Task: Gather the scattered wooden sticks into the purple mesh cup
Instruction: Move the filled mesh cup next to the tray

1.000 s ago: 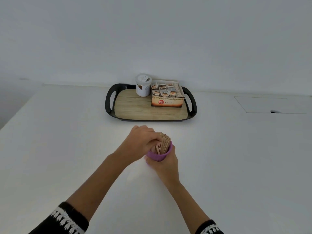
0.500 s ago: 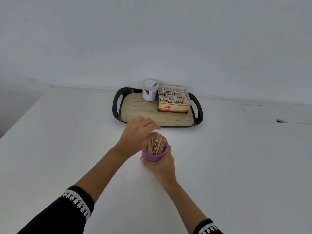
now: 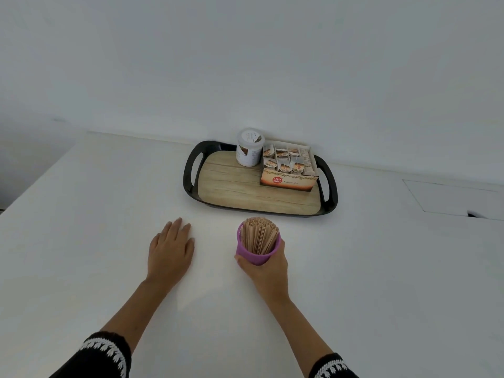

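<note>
**Sticks in cup, cup held in right hand, left hand flat on table**

Observed on white table point(image 3: 90, 203), near front centre: purple mesh cup point(image 3: 256, 254), upright, packed full with wooden sticks point(image 3: 259, 234) standing on end, tops fanned slightly above the rim. Seen loose on the table surface: nothing of the stick kind. Mesh pattern of the cup wall too fine to make out.

Right hand point(image 3: 268, 268): wrapped round the lower near side of the cup, thumb at the cup's left edge, fingers curled round the right side and mostly hidden behind it. Cannot tell whether cup base touches the table or is lifted just clear.

Left hand point(image 3: 170, 251): well apart from the cup, to its left. Palm down, fingers straight and close together, pointing away from the body, lying flat on or just above the table. Holding nothing.

Both forearms bare; black sleeves with white leaf-pattern trim point(image 3: 105, 350) at the bottom edge.

Beyond the cup, near but not touching: black-rimmed tray point(image 3: 191, 170) with wood-grain floor and cut-out handles at both ends. On the tray, far side: white lidded tub point(image 3: 249, 148), upright; just beside it on the right, open carton of tea sachets point(image 3: 289, 169), divided into rows, label reading partly legible only
</note>
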